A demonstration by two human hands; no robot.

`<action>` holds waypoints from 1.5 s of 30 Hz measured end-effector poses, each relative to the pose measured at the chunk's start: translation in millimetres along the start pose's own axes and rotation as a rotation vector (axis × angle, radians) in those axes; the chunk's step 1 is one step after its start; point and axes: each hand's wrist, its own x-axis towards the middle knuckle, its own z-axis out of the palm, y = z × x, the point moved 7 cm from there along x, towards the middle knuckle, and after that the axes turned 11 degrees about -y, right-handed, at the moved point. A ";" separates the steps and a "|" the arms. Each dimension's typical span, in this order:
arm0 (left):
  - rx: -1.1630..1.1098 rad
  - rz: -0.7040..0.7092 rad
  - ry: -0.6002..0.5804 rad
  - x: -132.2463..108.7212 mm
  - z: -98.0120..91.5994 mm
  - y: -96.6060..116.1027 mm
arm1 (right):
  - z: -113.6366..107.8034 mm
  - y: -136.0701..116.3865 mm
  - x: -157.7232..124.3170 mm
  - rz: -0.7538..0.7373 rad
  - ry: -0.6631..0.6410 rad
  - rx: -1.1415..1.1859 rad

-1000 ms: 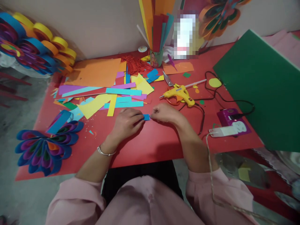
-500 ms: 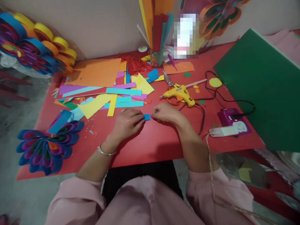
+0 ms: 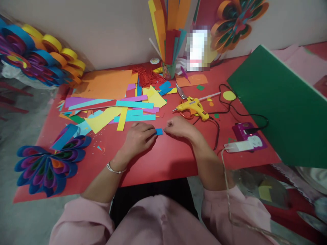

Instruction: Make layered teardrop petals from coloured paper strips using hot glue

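Observation:
A small blue piece of paper (image 3: pixel 159 131) lies at the middle of the red table, its left end under the fingertips of my left hand (image 3: pixel 141 136). That hand is closed on it, and its fingers hide part of the piece. Just off the paper's right end is my right hand (image 3: pixel 178 127), with thumb and fingers pinched together. Whatever may be between those fingertips is too small to make out. Behind my right hand rests a yellow glue gun (image 3: pixel 193 107) with a glue stick in its back. Scissors (image 3: pixel 181 91) lie partly under the gun.
Paper strips and an orange sheet (image 3: pixel 102 83) are piled at the back left. A quilled paper flower (image 3: pixel 52 163) sits front left. To the right are a purple power socket (image 3: pixel 249 136), cords and a large green board (image 3: pixel 283 112). A cup (image 3: pixel 169 70) of strips stands behind.
The view has shifted slightly, so the table sits a little lower in the picture. Both hands keep nearly the same pose around the blue paper.

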 end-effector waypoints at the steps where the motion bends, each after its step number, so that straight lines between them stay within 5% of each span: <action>1: -0.002 -0.001 0.002 -0.4 -0.1 -0.4 | -8.8 -1.7 -3.9 -0.001 0.082 -0.040; 3: -0.013 -0.007 0.002 -1.0 0.2 -1.6 | -34.2 0.4 -19.4 0.080 0.338 -0.116; 6: -0.033 -0.019 -0.003 -1.7 1.2 -4.2 | -71.8 18.9 -60.6 0.389 0.764 -0.171; 8: -0.042 -0.029 -0.003 -2.0 1.8 -6.5 | -84.3 28.8 -78.3 0.458 0.878 -0.180; 16: -0.049 -0.058 -0.031 -2.6 6.0 -12.2 | -77.7 51.5 -57.7 0.493 0.569 -0.254; 25: -0.063 -0.074 -0.042 -2.4 6.9 -12.4 | -73.1 60.6 -49.8 0.528 0.590 -0.218; 31: -0.058 -0.060 -0.025 -1.6 6.8 -11.9 | -77.4 46.8 -58.0 0.451 0.652 -0.168; 36: -0.064 -0.059 -0.025 -1.3 6.3 -11.2 | -69.9 25.4 -57.1 0.280 0.529 -0.188; 45: -0.037 -0.009 0.025 -2.1 3.1 -7.8 | -49.5 6.1 -51.2 0.211 0.391 -0.442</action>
